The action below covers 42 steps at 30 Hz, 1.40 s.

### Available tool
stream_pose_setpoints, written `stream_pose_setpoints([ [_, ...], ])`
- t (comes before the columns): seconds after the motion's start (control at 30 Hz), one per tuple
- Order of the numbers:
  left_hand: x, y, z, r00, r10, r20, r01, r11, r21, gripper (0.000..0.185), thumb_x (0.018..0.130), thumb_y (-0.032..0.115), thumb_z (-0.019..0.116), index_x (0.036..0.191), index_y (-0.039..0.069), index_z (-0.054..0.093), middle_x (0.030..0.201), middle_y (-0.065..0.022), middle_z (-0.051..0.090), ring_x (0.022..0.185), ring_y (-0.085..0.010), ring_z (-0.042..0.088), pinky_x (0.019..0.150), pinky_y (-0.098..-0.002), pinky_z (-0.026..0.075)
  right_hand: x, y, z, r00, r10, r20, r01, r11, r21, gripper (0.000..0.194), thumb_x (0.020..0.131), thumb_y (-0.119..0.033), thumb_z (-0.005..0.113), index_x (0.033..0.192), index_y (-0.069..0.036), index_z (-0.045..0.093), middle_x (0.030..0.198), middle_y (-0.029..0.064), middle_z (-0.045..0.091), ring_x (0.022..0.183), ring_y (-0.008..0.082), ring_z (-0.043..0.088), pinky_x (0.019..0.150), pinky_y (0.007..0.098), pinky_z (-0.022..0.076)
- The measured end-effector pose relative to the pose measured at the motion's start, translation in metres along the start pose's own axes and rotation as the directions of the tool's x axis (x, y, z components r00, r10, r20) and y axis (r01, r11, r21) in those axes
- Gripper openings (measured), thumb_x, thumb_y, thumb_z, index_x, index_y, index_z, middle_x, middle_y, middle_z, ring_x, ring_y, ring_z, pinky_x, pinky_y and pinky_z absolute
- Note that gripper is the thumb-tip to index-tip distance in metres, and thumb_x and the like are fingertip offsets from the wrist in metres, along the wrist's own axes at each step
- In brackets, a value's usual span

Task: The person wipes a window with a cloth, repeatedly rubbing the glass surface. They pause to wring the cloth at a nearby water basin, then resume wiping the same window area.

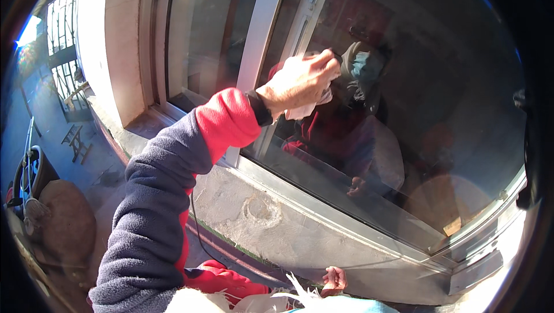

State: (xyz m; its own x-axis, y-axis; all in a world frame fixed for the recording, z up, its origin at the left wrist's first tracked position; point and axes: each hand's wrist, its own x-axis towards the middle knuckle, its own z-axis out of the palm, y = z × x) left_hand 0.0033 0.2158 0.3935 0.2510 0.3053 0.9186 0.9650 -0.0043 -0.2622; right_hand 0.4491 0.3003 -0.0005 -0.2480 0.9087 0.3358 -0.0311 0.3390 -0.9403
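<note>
My left hand is raised against the sliding window's dark glass pane, beside the metal frame upright. Its fingers are bent around a crumpled whitish cloth or paper, whose lower part hangs out beneath the palm. A dark band circles the wrist, below a red and dark-grey fleece sleeve. Low in the view, my right hand is down in front of the concrete sill, fingers curled. A pale fringed scarf partly covers it, and whether it holds anything cannot be seen.
The concrete sill runs below the window. A dark cable hangs near the sleeve. On the left stand a folding stool, a dark bucket, a rounded brown object and a barred gate. The glass reflects a person.
</note>
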Motion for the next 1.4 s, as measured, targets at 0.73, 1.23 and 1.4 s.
stream_pose_setpoints([
  [0.73, 0.165, -0.045, -0.023, 0.847, 0.018, -0.531, 0.097, 0.977, 0.189, 0.031, 0.079, 0.016, 0.068, 0.107, 0.007, 0.059, 0.092, -0.0113, 0.057, 0.086, -0.0312, 0.061, 0.071, -0.0436, 0.047, 0.002, -0.005, -0.002, 0.999, 0.026, 0.021, -0.026, 1.000, 0.011, 0.015, 0.096, -0.017, 0.070, 0.090, -0.003, 0.070, 0.076, 0.0053, 0.070, 0.054, 0.0093, 0.058, 0.049, 0.0227, 0.0423],
  [1.23, -0.035, 0.026, 0.044, 0.970, -0.244, -0.004, 0.203, 0.819, -0.537, 0.018, 0.086, 0.015, 0.062, 0.099, 0.003, 0.066, 0.073, -0.0131, 0.060, 0.058, -0.0299, 0.059, 0.059, -0.0440, 0.045, -0.001, -0.008, 0.002, 0.996, 0.084, -0.016, -0.085, 0.995, -0.053, 0.011, 0.094, -0.012, 0.070, 0.088, -0.004, 0.068, 0.077, 0.0035, 0.069, 0.057, 0.0086, 0.058, 0.050, 0.0220, 0.0409],
  [1.4, -0.101, 0.066, 0.045, 0.967, -0.230, 0.109, 0.253, 0.917, -0.309, 0.019, 0.088, 0.020, 0.061, 0.098, 0.005, 0.066, 0.087, -0.0121, 0.062, 0.083, -0.0317, 0.064, 0.073, -0.0432, 0.047, -0.004, -0.016, 0.002, 0.999, 0.020, 0.034, -0.018, 0.998, -0.057, 0.012, 0.098, -0.013, 0.067, 0.092, -0.003, 0.068, 0.079, 0.0026, 0.068, 0.059, 0.0076, 0.056, 0.053, 0.0227, 0.0409],
])
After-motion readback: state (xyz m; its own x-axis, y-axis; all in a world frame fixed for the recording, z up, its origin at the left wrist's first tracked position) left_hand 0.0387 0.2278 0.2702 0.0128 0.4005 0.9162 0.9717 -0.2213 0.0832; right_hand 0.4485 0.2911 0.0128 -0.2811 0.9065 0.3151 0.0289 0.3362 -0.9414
